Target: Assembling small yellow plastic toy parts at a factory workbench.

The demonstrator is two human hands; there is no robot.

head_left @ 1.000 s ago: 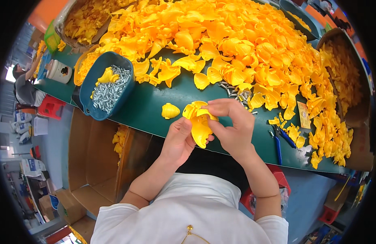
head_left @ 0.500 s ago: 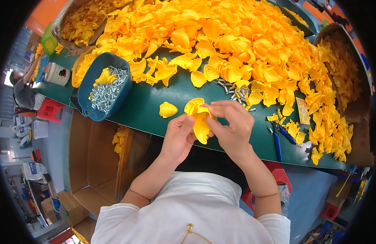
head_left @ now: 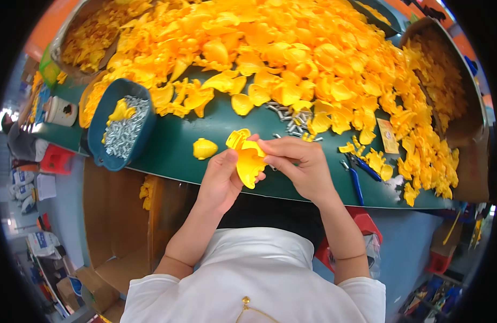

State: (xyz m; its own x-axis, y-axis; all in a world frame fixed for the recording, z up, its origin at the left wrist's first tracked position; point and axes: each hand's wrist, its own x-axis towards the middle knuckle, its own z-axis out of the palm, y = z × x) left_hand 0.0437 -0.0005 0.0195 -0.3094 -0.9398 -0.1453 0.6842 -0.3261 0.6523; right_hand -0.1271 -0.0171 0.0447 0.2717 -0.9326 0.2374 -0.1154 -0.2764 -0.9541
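My left hand (head_left: 220,182) grips a curved yellow plastic shell (head_left: 249,166), thumb pressed on its left side, above the near table edge. The shell's hollow inside shows. At its right edge my right hand (head_left: 302,168) is closed in a pinch, thumb and forefinger against the rim. Whether a small part is also between those fingertips is hidden. A small rounded yellow piece (head_left: 205,148) lies on the green table (head_left: 168,145), left of my hands. Beyond my right hand are loose metal pins (head_left: 291,119).
A huge heap of yellow shells (head_left: 291,48) covers the far table. A blue tub (head_left: 143,131) with metal pins and yellow pieces stands left. Blue-handled pliers (head_left: 356,185) and a card (head_left: 387,135) lie right. Cardboard boxes (head_left: 469,156) flank the heap; another box (head_left: 116,215) stands below left.
The view has shifted, so the table things appear further left. My right fingers have moved slightly down along the shell's right edge, uncovering more of it. My left hand keeps its grip.
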